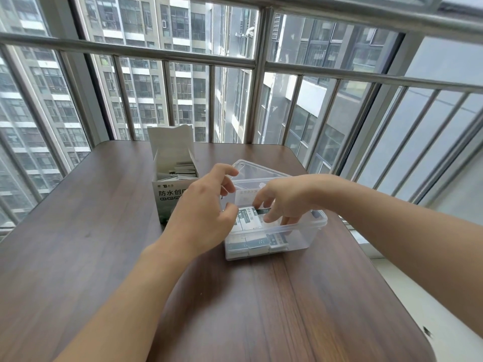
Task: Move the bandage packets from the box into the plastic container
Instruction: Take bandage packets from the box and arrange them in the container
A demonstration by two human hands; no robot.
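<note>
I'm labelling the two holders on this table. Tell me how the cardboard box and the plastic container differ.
The cardboard box is opaque, white with printed text; the plastic container is clear, so its packets show through the wall. The box stands tall and narrow with its flap up; the container is low and wide. The left hand and right hand work at the container, not the box. Both stand open on the table and hold bandage packets.

The front of the cardboard box (pixel 167 197) bears large Chinese characters, 防水创, cut off where a hand covers the rest, with a small logo above them. A bandage packet (pixel 250 218) in the plastic container (pixel 300 239) carries print too small to read with certainty.
</note>
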